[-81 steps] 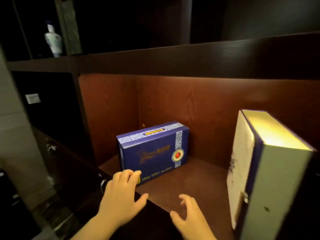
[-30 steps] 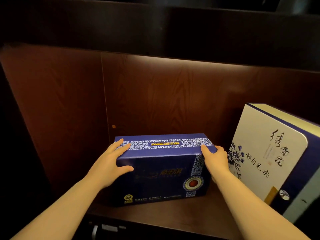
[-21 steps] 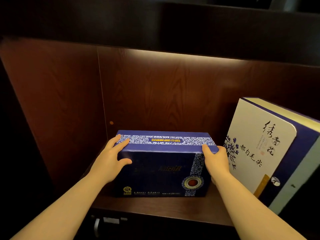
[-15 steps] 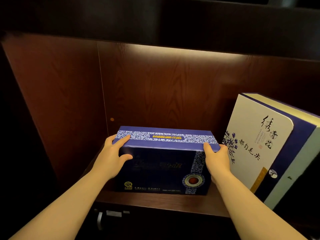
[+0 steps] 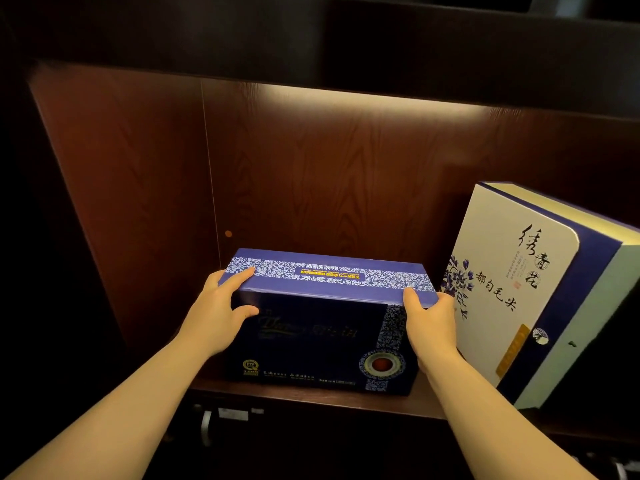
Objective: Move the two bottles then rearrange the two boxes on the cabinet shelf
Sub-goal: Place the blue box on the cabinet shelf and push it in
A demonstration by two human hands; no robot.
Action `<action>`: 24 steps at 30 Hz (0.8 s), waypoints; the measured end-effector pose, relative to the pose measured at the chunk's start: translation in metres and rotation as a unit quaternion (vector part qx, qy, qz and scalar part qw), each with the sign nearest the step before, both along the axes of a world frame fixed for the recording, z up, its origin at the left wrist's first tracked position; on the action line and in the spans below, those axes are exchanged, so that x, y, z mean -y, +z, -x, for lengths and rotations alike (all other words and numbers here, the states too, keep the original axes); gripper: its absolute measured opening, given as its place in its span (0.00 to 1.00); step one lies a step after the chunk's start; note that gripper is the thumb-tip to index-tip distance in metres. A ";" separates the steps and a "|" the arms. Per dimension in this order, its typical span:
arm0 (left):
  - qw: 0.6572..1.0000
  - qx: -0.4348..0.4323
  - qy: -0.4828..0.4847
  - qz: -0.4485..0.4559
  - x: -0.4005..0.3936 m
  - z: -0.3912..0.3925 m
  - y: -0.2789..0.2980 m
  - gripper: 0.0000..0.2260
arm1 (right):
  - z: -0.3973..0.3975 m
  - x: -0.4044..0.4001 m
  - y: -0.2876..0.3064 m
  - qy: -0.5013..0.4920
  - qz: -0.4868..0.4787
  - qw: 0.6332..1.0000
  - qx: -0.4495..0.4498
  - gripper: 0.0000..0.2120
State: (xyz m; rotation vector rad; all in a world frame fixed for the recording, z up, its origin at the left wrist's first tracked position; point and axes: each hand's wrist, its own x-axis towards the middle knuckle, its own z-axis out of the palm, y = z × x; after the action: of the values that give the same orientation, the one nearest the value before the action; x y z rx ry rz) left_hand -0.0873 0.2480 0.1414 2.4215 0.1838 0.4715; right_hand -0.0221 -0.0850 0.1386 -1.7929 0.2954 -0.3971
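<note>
A dark blue box (image 5: 322, 327) with a white patterned band on top stands on the wooden shelf (image 5: 311, 398), close to its front edge. My left hand (image 5: 218, 313) grips its upper left corner, thumb on the front face. My right hand (image 5: 429, 323) grips its upper right corner. Immediately to the right stands a tall white and blue box (image 5: 519, 292) with Chinese writing and a flower print, upright and angled, its near face just behind my right hand. No bottle is in view.
The lit compartment has a brown wood back wall (image 5: 329, 174) and a left side wall (image 5: 131, 188). A dark shelf board (image 5: 346, 46) runs overhead. Below the shelf edge a metal door handle (image 5: 206, 426) shows in the dark.
Both hands went from the shelf's front edge onto the blue box's top corners. Over the last second the box has come slightly toward the front edge, squared to me.
</note>
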 end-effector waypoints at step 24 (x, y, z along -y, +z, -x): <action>0.999 0.006 0.031 -0.018 -0.001 0.011 0.000 0.27 | 0.016 0.007 -0.010 0.059 -0.029 0.998 -0.014 0.15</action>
State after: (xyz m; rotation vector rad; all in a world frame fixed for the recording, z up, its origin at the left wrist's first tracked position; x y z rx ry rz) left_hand -0.0986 0.2490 0.1413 2.4527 0.2483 0.5206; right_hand -0.0385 -0.0916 0.1284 -1.7514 0.2168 -0.2767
